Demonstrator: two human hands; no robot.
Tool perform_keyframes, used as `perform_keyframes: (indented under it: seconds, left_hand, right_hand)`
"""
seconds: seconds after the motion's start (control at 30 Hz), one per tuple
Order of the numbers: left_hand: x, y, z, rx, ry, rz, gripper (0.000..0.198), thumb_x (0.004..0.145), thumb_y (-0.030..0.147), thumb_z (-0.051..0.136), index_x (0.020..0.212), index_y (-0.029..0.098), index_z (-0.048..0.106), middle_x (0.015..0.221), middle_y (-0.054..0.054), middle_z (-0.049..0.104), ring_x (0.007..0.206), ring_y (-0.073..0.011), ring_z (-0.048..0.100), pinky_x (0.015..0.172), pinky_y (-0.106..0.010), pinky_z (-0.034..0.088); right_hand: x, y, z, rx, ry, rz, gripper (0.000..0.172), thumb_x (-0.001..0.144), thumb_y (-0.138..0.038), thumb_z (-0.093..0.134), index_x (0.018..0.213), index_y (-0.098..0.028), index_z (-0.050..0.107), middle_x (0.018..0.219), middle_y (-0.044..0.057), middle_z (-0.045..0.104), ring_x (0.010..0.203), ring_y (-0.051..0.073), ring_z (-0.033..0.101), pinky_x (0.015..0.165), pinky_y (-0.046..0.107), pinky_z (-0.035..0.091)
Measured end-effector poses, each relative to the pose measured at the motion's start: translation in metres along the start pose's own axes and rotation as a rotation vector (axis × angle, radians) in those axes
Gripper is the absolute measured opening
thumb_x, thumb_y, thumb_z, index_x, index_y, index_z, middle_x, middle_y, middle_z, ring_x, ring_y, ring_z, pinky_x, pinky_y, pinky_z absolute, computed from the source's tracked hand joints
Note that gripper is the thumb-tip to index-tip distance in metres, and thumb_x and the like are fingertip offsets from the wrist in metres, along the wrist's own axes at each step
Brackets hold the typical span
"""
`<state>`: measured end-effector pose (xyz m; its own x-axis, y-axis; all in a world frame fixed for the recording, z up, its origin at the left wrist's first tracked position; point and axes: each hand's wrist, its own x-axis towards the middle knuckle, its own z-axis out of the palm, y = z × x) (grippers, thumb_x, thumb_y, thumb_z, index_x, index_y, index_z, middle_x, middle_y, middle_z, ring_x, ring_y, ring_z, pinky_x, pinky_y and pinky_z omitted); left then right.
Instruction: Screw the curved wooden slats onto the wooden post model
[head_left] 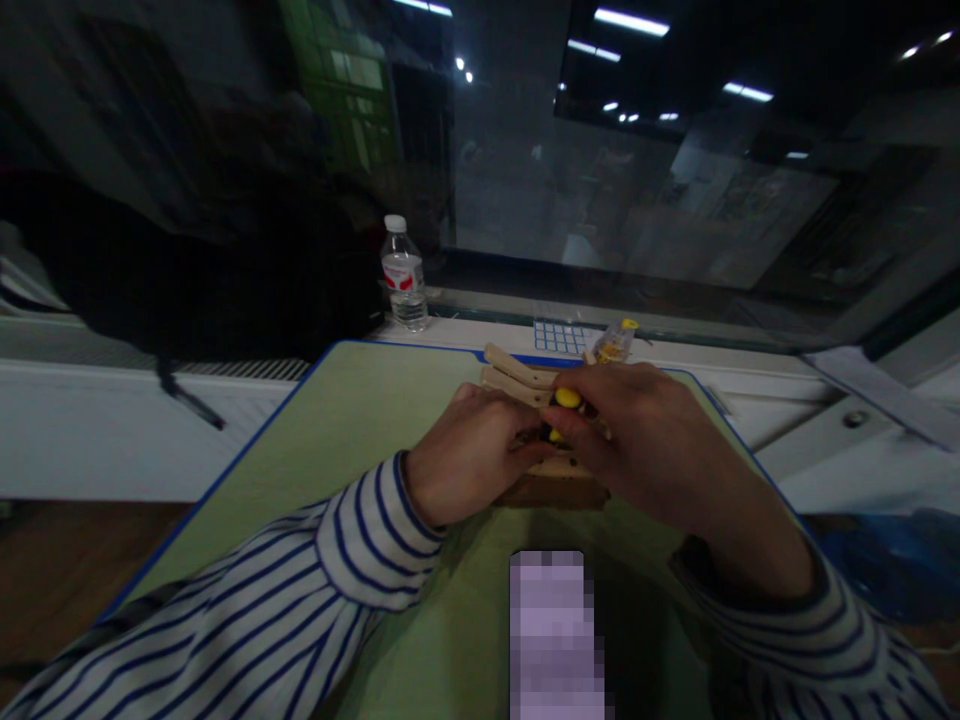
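On the green table (337,430) sits a small wooden assembly (551,490) with light slats (510,382) angled up at its far left and dark holes along its pieces. My left hand (472,450) is curled against its left side, fingers closed on it. From the right, my right hand (645,440) pinches a small rounded yellow piece (568,398) with dark parts beside it, between thumb and fingers, right over the assembly. A second bit of yellow shows just below. My fingers hide most of the assembly's middle.
A phone (555,640) with a lit, blurred screen lies near me. Behind the table, a water bottle (405,275), a blue-lined grid sheet (562,337) and a clear yellow-capped container (613,342) stand by the window. A black bag or cloth (225,260) fills the left.
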<state>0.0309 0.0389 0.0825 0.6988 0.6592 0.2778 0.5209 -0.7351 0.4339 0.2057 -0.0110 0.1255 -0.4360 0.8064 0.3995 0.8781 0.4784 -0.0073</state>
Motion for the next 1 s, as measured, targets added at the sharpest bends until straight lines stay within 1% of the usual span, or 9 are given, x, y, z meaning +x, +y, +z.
perform_keyframes:
  seconds: [0.2,0.33,0.47,0.57,0.63,0.7,0.77,0.87,1.0]
  left_hand:
    - [-0.001,0.003,0.0,0.063,0.018,-0.015,0.012,0.087,0.029,0.061,0.088,0.023,0.072,0.086,-0.001,0.073,0.082,-0.0192,0.065,0.073,-0.032,0.042]
    - [0.0,0.005,0.004,0.156,0.068,-0.091,0.023,0.087,0.044,0.061,0.087,0.025,0.074,0.082,-0.002,0.074,0.081,-0.0228,0.065,0.078,-0.039,0.038]
    - [0.0,0.006,0.01,0.191,0.093,-0.12,0.027,0.087,0.048,0.06,0.086,0.026,0.075,0.084,-0.003,0.075,0.083,-0.0237,0.065,0.08,-0.041,0.037]
    - [-0.001,0.006,0.011,0.199,0.101,-0.109,0.025,0.087,0.046,0.062,0.087,0.025,0.075,0.085,-0.004,0.075,0.082,-0.023,0.065,0.08,-0.04,0.037]
    - [-0.001,0.007,0.011,0.199,0.104,-0.099,0.023,0.086,0.043,0.063,0.088,0.024,0.075,0.087,-0.004,0.075,0.083,-0.023,0.065,0.08,-0.04,0.039]
    - [-0.002,0.007,0.011,0.198,0.102,-0.092,0.023,0.086,0.043,0.063,0.086,0.023,0.075,0.087,-0.005,0.075,0.084,-0.0237,0.065,0.079,-0.039,0.04]
    - [-0.002,0.006,0.011,0.194,0.107,-0.071,0.023,0.086,0.042,0.063,0.084,0.023,0.075,0.089,-0.005,0.075,0.085,-0.0241,0.065,0.079,-0.039,0.04]
    - [-0.001,0.004,0.011,0.196,0.112,-0.043,0.024,0.087,0.042,0.062,0.083,0.022,0.074,0.088,-0.005,0.075,0.084,-0.0235,0.065,0.079,-0.039,0.04]
    - [-0.001,0.0,0.008,0.176,0.06,-0.012,0.02,0.089,0.039,0.061,0.086,0.023,0.073,0.083,-0.003,0.074,0.084,-0.0224,0.066,0.079,-0.038,0.039]
  right_hand:
    - [0.0,0.001,0.001,-0.031,0.02,-0.006,0.025,0.095,-0.035,0.045,0.092,-0.016,0.062,0.083,0.009,0.068,0.075,0.024,0.062,0.066,0.035,0.038]
    - [0.0,0.002,0.002,-0.017,0.015,-0.006,0.024,0.095,-0.034,0.045,0.092,-0.017,0.061,0.082,0.008,0.069,0.074,0.023,0.062,0.065,0.034,0.038]
    - [-0.001,0.004,0.004,-0.021,0.048,-0.014,0.026,0.096,-0.035,0.045,0.094,-0.016,0.063,0.084,0.008,0.07,0.075,0.024,0.064,0.066,0.035,0.042]
    - [-0.003,0.006,0.003,0.035,0.08,-0.046,0.027,0.095,-0.034,0.049,0.109,-0.016,0.063,0.1,0.009,0.072,0.086,0.023,0.066,0.074,0.036,0.047]
    - [-0.005,0.007,-0.001,0.107,0.091,-0.078,0.033,0.094,-0.032,0.051,0.123,-0.016,0.058,0.115,0.01,0.07,0.098,0.022,0.066,0.083,0.036,0.049]
    - [-0.006,0.008,-0.006,0.179,0.071,-0.103,0.035,0.095,-0.027,0.05,0.127,-0.016,0.056,0.124,0.009,0.066,0.107,0.019,0.063,0.092,0.034,0.048]
    - [-0.006,0.009,-0.01,0.225,0.027,-0.129,0.032,0.095,-0.021,0.049,0.124,-0.016,0.059,0.125,0.008,0.066,0.111,0.018,0.062,0.097,0.035,0.046]
    - [-0.005,0.01,-0.01,0.259,-0.012,-0.159,0.027,0.094,-0.016,0.049,0.117,-0.017,0.064,0.121,0.007,0.069,0.108,0.018,0.063,0.096,0.035,0.047]
    - [-0.003,0.012,-0.005,0.236,0.025,-0.166,0.024,0.094,-0.018,0.05,0.112,-0.017,0.066,0.116,0.007,0.07,0.103,0.018,0.065,0.091,0.034,0.049]
